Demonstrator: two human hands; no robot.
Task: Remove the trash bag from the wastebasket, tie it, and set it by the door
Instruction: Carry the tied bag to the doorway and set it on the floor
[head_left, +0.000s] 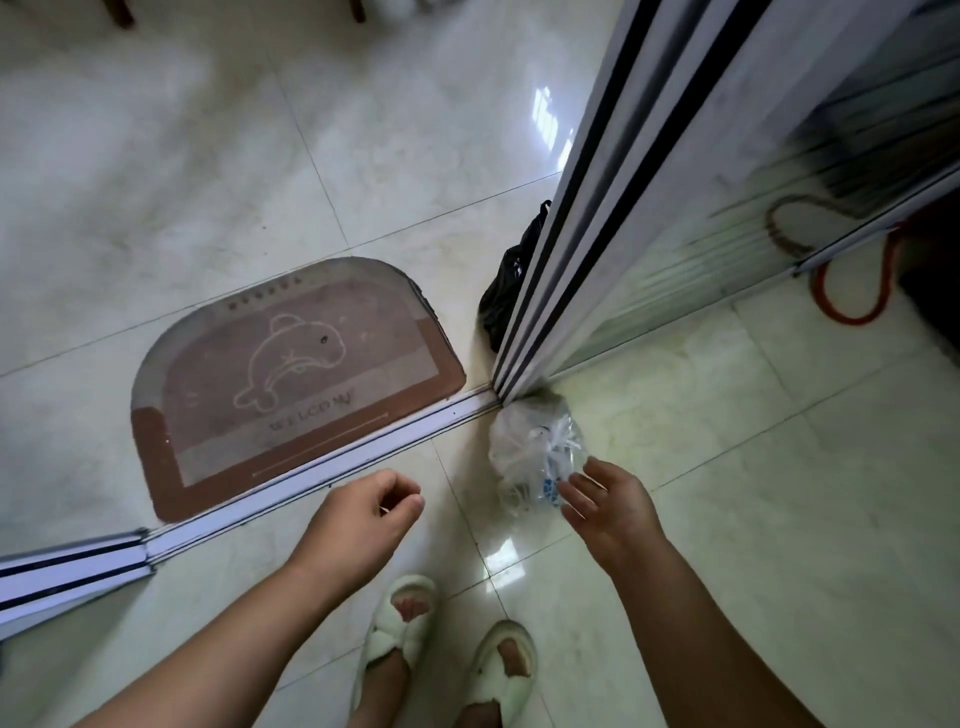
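Observation:
A small clear plastic trash bag (530, 449), knotted at the top and full of pale rubbish, sits on the tiled floor at the foot of the sliding glass door (613, 234). My right hand (608, 506) hovers at the bag's near side with fingers spread; its fingertips are at the plastic, and I cannot tell whether they touch it. My left hand (363, 519) hangs over the floor to the left of the bag, fingers loosely curled, with nothing in it. No wastebasket is in view.
A black bag (506, 283) leans behind the door frame. A brown welcome mat (291, 374) lies beyond the door track (332, 462). An orange hose (852, 291) shows through the glass. My slippered feet (447, 639) stand on the tiles below.

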